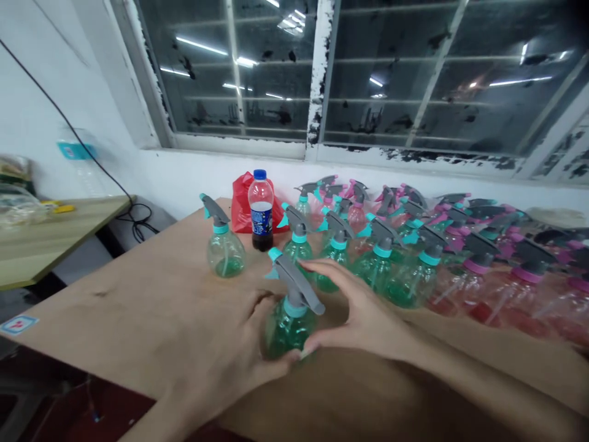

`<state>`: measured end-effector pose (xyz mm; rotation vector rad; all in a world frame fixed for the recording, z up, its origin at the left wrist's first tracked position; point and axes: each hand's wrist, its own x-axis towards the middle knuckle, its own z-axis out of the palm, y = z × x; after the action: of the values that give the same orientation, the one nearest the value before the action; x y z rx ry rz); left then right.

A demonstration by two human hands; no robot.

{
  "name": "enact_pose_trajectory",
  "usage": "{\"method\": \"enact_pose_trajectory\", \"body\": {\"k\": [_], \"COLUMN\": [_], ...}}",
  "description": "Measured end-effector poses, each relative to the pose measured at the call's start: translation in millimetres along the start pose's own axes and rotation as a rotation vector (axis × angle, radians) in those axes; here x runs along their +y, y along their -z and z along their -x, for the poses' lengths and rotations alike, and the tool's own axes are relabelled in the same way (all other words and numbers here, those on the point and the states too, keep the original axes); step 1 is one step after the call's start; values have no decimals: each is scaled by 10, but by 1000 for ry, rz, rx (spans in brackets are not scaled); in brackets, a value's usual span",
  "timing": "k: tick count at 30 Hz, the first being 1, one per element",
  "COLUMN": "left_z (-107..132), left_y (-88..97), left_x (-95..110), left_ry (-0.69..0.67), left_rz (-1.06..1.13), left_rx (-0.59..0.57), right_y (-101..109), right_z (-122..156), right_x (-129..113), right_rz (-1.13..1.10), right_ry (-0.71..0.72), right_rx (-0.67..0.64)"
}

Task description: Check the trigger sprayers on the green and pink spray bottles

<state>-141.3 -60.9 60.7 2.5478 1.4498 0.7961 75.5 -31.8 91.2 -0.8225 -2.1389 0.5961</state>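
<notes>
A green spray bottle (291, 319) with a grey trigger head and teal collar stands on the brown table (151, 307) in front of me. My left hand (239, 350) wraps round its round body from the left. My right hand (363, 313) cups it from the right, thumb low on the body and fingers up by the grey trigger. Just behind it stand rows of similar green bottles (381, 264) and pink bottles (501, 288).
One green spray bottle (224, 245) stands alone at the left. A cola bottle (262, 212) with a blue cap stands before a red bag (242, 205). A second table (50, 233) lies at far left, with a black cable (133, 218) by the wall below the window.
</notes>
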Motion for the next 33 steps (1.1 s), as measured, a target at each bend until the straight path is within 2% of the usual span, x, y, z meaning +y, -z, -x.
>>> {"method": "enact_pose_trajectory", "body": {"k": [1, 3, 5, 8, 10, 13, 17, 28, 33], "left_z": [14, 18, -13, -115, -202, -330, -457, -724, -624], "left_y": [18, 8, -40, -92, -77, -5, 79, 126, 64], "left_x": [-103, -327, -545, -782, -860, -895, -874, -823, -790], "left_ry": [0, -12, 3, 59, 98, 106, 107, 130, 163], "left_rz": [-40, -89, -144, -169, -193, -248, -339, -478, -486], "left_rx": [12, 52, 179, 229, 235, 231, 215, 161, 193], "right_y": [49, 132, 182, 180, 129, 9, -113, -95, -83], "right_z": [-53, -205, -411, -757, -961, -1171, -1269, -1139, -905], "right_x": [-1, 11, 33, 76, 119, 209, 315, 232, 90], "right_rz": [38, 118, 267, 617, 852, 1069, 1179, 1093, 1036], "right_ry": [-3, -6, 59, 156, 102, -1, 11, 56, 60], "right_rx": [11, 115, 240, 366, 384, 324, 264, 224, 206]}}
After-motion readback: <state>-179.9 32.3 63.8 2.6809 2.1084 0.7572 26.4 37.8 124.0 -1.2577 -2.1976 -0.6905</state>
